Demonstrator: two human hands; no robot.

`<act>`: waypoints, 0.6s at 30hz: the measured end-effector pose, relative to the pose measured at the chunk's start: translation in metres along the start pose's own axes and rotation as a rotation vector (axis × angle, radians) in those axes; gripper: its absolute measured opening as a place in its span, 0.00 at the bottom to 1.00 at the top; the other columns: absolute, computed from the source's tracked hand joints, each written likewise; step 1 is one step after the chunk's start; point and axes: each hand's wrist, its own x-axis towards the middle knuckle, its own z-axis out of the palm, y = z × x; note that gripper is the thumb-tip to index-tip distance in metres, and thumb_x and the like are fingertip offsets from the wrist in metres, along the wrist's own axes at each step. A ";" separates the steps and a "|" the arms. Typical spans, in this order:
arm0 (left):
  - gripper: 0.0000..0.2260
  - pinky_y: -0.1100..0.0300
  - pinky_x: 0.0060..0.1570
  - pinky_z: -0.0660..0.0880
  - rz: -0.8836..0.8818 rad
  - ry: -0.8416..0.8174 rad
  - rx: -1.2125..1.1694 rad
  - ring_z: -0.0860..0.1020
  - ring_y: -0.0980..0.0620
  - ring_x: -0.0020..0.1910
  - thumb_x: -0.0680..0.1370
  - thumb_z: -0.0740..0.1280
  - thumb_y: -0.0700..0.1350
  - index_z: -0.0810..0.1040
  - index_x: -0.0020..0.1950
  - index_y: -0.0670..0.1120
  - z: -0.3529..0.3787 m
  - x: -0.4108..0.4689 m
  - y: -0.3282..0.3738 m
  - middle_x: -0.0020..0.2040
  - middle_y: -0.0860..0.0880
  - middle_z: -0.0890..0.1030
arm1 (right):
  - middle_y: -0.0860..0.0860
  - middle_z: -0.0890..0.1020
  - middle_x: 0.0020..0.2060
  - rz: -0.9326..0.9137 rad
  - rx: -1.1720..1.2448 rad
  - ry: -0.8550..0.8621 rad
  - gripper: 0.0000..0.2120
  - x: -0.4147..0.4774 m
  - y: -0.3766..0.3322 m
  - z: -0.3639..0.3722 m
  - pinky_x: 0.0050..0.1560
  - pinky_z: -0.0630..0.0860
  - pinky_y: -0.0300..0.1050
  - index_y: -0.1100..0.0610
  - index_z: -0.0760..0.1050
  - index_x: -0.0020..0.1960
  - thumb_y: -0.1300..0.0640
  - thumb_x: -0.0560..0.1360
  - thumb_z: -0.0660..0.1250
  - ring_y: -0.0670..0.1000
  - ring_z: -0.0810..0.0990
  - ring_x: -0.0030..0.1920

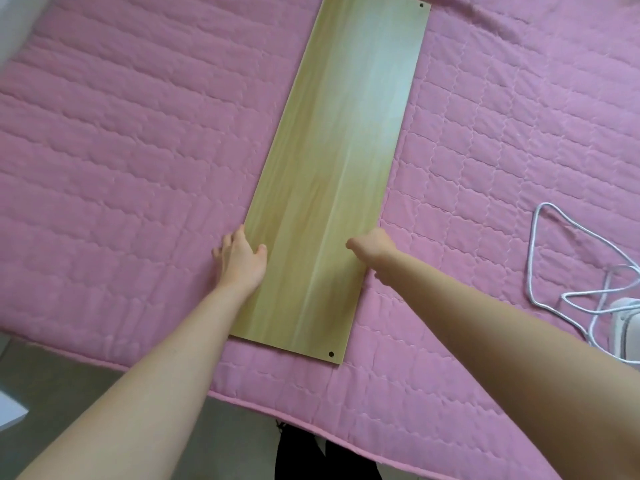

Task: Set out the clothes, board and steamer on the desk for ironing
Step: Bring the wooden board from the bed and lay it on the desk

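A long pale wooden board point(339, 161) lies flat on a pink quilted cover point(121, 150), running from near the front edge away toward the top. My left hand point(240, 259) grips the board's left edge, thumb on top. My right hand point(374, 245) holds the right edge, fingers curled under it. At the far right edge sits part of a white steamer point(627, 327) with its white cord point(568, 271) looped on the cover. No clothes are in view.
The pink cover's front edge point(242, 400) runs diagonally across the bottom, with grey floor point(69, 382) below it. A white object point(10, 410) shows at the lower left. My dark-clad legs point(301, 452) stand at the cover's edge.
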 end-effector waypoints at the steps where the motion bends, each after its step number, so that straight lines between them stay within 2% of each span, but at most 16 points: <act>1: 0.28 0.48 0.69 0.58 -0.002 0.004 0.008 0.61 0.38 0.70 0.80 0.61 0.49 0.57 0.77 0.44 0.001 -0.001 0.000 0.73 0.41 0.63 | 0.54 0.71 0.40 0.001 0.041 -0.017 0.15 0.002 0.002 -0.001 0.39 0.66 0.44 0.64 0.73 0.59 0.60 0.74 0.62 0.55 0.70 0.41; 3: 0.28 0.49 0.69 0.58 -0.012 0.013 0.022 0.62 0.37 0.69 0.80 0.61 0.48 0.56 0.77 0.44 0.003 -0.005 0.001 0.73 0.41 0.62 | 0.54 0.73 0.42 -0.010 0.073 -0.011 0.13 -0.001 0.004 -0.001 0.42 0.68 0.46 0.66 0.75 0.54 0.59 0.73 0.65 0.56 0.71 0.43; 4: 0.28 0.49 0.69 0.57 -0.022 0.021 0.019 0.62 0.37 0.69 0.80 0.61 0.48 0.56 0.77 0.44 0.003 -0.008 0.002 0.73 0.41 0.62 | 0.54 0.73 0.41 -0.009 0.072 -0.006 0.10 -0.005 0.004 -0.001 0.41 0.70 0.46 0.65 0.74 0.49 0.58 0.73 0.66 0.56 0.72 0.43; 5: 0.28 0.50 0.69 0.57 -0.034 0.027 0.011 0.62 0.37 0.69 0.80 0.61 0.47 0.56 0.77 0.44 0.004 -0.010 0.001 0.73 0.41 0.62 | 0.54 0.73 0.40 0.002 0.076 -0.008 0.07 -0.010 0.003 0.001 0.40 0.71 0.47 0.62 0.72 0.42 0.58 0.72 0.66 0.57 0.72 0.43; 7: 0.28 0.50 0.69 0.58 -0.062 0.035 -0.003 0.62 0.37 0.68 0.79 0.62 0.47 0.57 0.76 0.43 0.003 -0.016 -0.002 0.73 0.41 0.63 | 0.54 0.70 0.37 0.035 0.101 -0.046 0.11 -0.019 0.005 0.004 0.40 0.72 0.50 0.59 0.66 0.37 0.57 0.72 0.66 0.59 0.72 0.44; 12: 0.28 0.47 0.65 0.62 -0.120 0.024 0.030 0.63 0.36 0.66 0.77 0.64 0.46 0.58 0.74 0.42 -0.001 -0.052 -0.032 0.70 0.39 0.63 | 0.56 0.73 0.45 0.082 0.114 -0.127 0.10 -0.046 0.031 0.029 0.41 0.74 0.51 0.62 0.69 0.48 0.57 0.72 0.66 0.61 0.73 0.47; 16: 0.29 0.44 0.64 0.64 -0.208 -0.054 0.121 0.64 0.35 0.66 0.77 0.63 0.46 0.56 0.74 0.40 -0.001 -0.093 -0.071 0.69 0.37 0.63 | 0.55 0.73 0.40 0.135 0.114 -0.194 0.08 -0.072 0.065 0.055 0.42 0.72 0.48 0.59 0.68 0.39 0.58 0.72 0.66 0.57 0.73 0.45; 18: 0.30 0.43 0.65 0.64 -0.264 -0.106 0.149 0.63 0.34 0.67 0.77 0.63 0.47 0.55 0.75 0.41 -0.001 -0.111 -0.090 0.69 0.36 0.62 | 0.55 0.74 0.41 0.174 0.078 -0.247 0.08 -0.083 0.084 0.068 0.44 0.75 0.49 0.60 0.69 0.39 0.57 0.70 0.67 0.57 0.76 0.45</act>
